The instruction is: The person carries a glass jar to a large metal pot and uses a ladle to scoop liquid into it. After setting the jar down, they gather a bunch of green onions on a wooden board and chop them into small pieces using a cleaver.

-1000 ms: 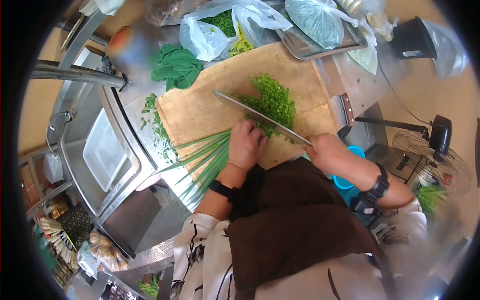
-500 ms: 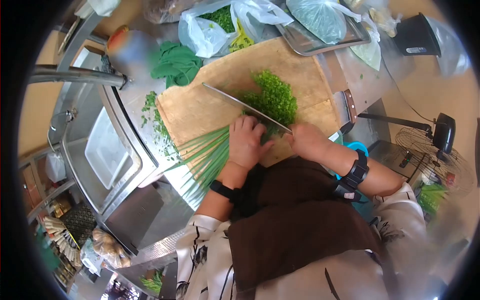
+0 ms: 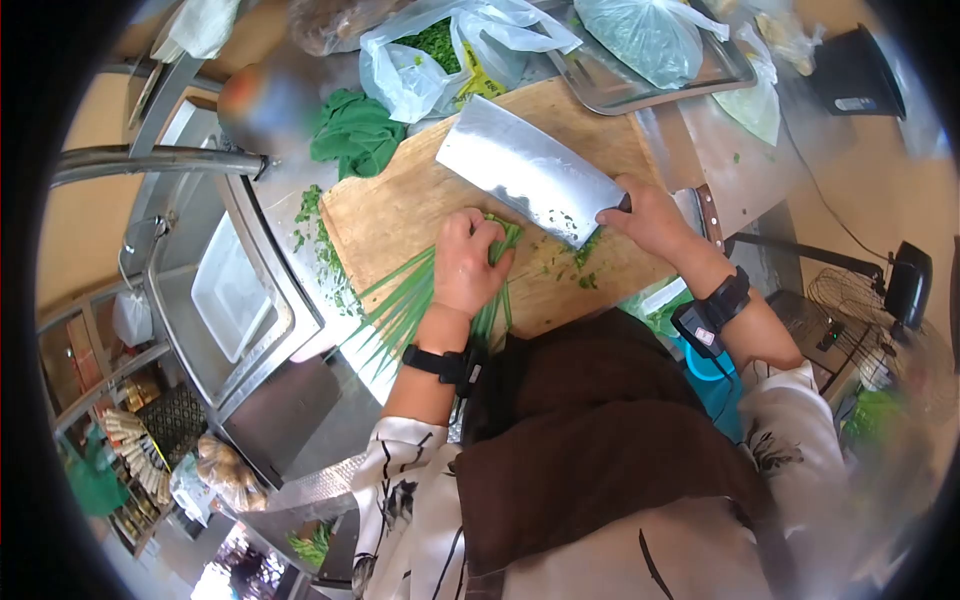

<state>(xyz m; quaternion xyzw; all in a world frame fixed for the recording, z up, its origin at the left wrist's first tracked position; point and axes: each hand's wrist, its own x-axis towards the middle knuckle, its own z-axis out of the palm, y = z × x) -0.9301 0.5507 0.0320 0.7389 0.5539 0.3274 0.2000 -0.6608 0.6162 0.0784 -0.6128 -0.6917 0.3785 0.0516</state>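
My right hand (image 3: 652, 220) is wrapped round the handle of a cleaver (image 3: 530, 165). Its broad blade is tilted with one wide face toward me, and bits of green stick near its lower end. My left hand (image 3: 468, 265) has its fingers curled over a bunch of long green onions (image 3: 405, 295), holding it on the wooden cutting board (image 3: 385, 220). The cut ends show just past its fingertips. A few chopped green bits (image 3: 583, 265) lie by the blade's lower edge; the blade hides whatever is behind it.
A green cloth (image 3: 357, 135) and a plastic bag of chopped greens (image 3: 410, 75) lie behind the board. Another bag rests on a metal tray (image 3: 745, 75). A second knife (image 3: 712, 215) lies at the board's right edge. Left is a sink (image 3: 185, 310) holding a white tub.
The cleaver has turned from edge-down to showing its wide face, and my right hand has moved up and right. The chopped pile is no longer visible. My left hand has shifted slightly left.
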